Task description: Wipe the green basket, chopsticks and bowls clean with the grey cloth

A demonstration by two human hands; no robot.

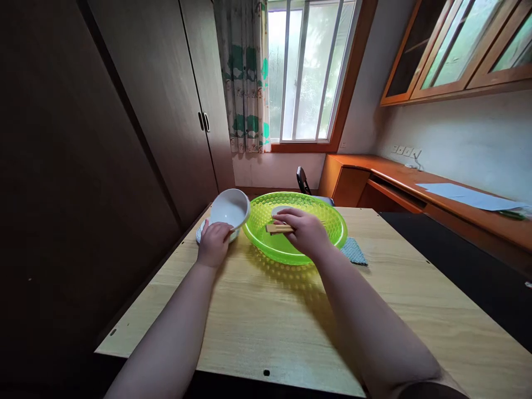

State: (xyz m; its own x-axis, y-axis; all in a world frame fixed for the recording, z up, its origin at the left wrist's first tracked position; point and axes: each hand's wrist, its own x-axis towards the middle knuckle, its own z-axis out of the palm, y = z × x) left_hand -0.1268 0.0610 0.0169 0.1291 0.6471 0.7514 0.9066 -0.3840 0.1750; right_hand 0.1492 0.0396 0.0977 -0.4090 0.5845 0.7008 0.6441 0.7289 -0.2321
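My left hand [215, 244] grips the rim of a white bowl [229, 208], tilted so that its inside faces me. Beneath the bowl, a pale dish [234, 235] is partly hidden by the bowl and hand. Over a translucent green basin [270, 252], my right hand [305, 230] is closed round a bundle of wooden chopsticks [276, 228]; their ends stick out to the left. Behind those fingers, part of a small white dish [280, 210] shows inside the basin. A blue-grey cloth [354, 252] lies beside the basin at its right.
All of this stands on a light wooden table [249, 321]. Beyond its far edge is a dark chair [302, 180]. A dark wardrobe [166, 111] runs along the left, and an orange desk [374, 166] with papers [465, 195] along the right.
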